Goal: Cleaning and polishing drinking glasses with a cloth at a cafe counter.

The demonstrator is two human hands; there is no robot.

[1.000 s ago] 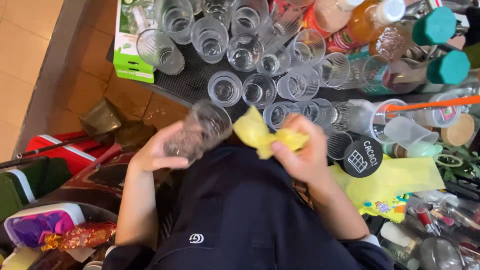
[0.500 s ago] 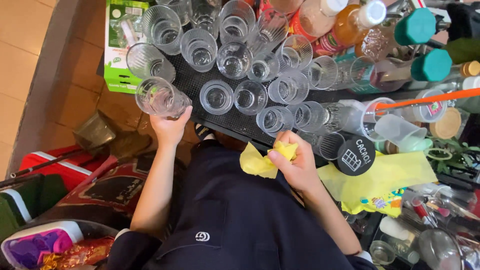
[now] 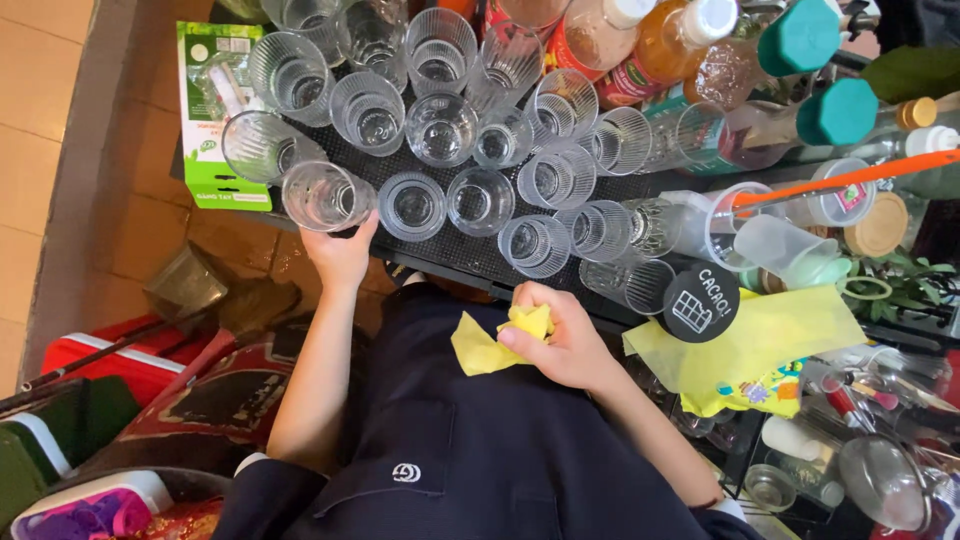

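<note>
seen from above, a person's left hand [image 3: 342, 255] sets a ribbed clear glass [image 3: 322, 196] upright at the near left corner of a black mat [image 3: 470, 255] on the surface, fingers curled about its base with the thumb under the rim. the glass stands just ahead of that hand, its long axis vertical, touching a smaller glass [image 3: 413, 206] in the same row. the right hand [image 3: 563, 335], farther from the glass and close to the body, has its fingers closed tight on a crumpled yellow cloth [image 3: 487, 345]. a green box [image 3: 213, 120] lies at the left, bottles [image 3: 640, 45] beyond.
</note>
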